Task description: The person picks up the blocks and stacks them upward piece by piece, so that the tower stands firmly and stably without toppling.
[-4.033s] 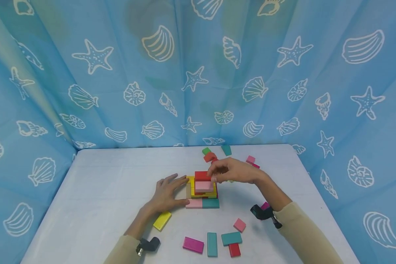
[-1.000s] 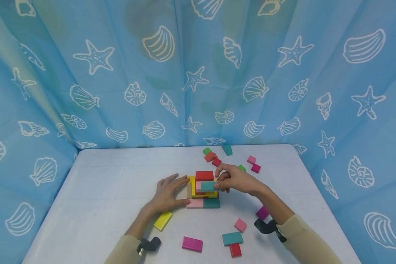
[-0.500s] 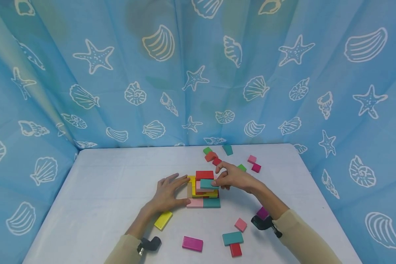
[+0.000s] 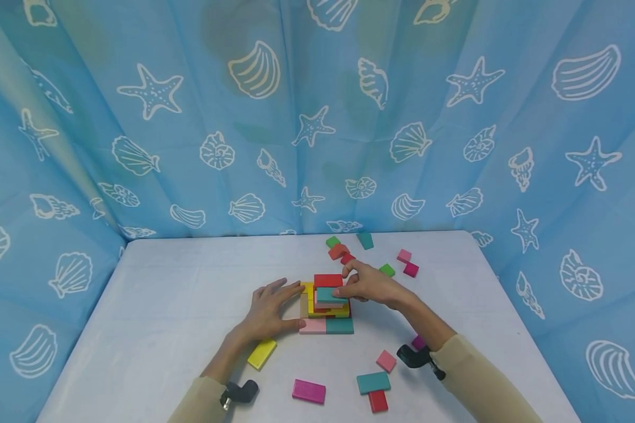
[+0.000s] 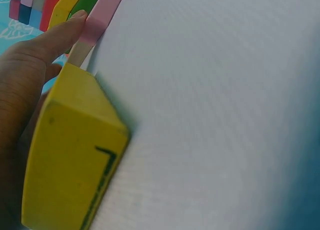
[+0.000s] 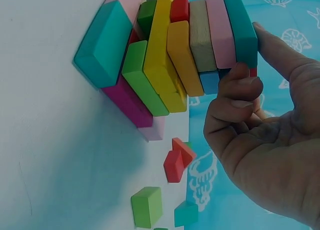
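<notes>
- Teal block (image 4: pixel 325 294) and right hand (image 4: pixel 373 283) are now a little nearer to the left edge of the bench (image 4: pixel 164 305) than half a second ago; the left hand (image 4: pixel 268 310) remains in the same place.
- The teal block is near the middle of the bench, high on the stack (image 4: pixel 328 314), directly above a pink block (image 6: pixel 220 32).
- The right hand pinches the right end of the teal block, with the thumb on it and the other fingers curled.
- The left hand is spread at the left side of the stack: fingertips at the yellow pieces (image 4: pixel 308 288), thumb at a low pink piece (image 4: pixel 313 326).
- Behind the teal block, on the far-edge side, sits a red block (image 4: pixel 328 280).
- One yellow block (image 4: pixel 261 354) lies just beside the left forearm.
- Toward the near edge lie a magenta block (image 4: pixel 309 391) and a second teal block (image 4: pixel 373 382), which touches a small red block (image 4: pixel 378 401).
- Close to the far edge, right of its middle, are an orange piece (image 4: pixel 338 251) and a teal piece (image 4: pixel 366 241).
- Beyond the far edge hangs a blue curtain (image 4: pixel 190 88) with white shells.
</notes>
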Tool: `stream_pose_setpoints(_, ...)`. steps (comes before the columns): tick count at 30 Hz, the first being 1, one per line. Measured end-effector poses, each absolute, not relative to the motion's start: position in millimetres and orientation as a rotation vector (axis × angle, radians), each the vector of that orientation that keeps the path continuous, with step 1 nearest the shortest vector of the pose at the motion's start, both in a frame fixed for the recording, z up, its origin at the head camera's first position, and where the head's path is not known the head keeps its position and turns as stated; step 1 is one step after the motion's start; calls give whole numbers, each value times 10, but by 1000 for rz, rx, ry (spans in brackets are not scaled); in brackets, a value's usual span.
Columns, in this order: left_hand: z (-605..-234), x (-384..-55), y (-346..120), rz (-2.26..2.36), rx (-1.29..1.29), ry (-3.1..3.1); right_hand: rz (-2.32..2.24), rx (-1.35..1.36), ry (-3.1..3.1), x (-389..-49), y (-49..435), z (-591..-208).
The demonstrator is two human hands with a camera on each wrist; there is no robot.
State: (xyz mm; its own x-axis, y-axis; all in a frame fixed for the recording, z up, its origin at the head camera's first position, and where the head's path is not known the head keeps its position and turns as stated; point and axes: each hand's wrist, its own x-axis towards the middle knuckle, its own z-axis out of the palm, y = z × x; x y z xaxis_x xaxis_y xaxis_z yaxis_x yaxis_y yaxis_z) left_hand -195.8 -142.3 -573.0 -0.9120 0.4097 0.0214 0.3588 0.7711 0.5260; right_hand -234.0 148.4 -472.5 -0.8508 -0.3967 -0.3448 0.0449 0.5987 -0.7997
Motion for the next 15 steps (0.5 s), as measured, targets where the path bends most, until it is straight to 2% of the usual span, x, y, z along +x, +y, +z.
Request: stream_pose_setpoints(15, -5715, -1953, -1418, 825, 616, 2863, -1159, -255, 2364, -2333, 1426, -4742)
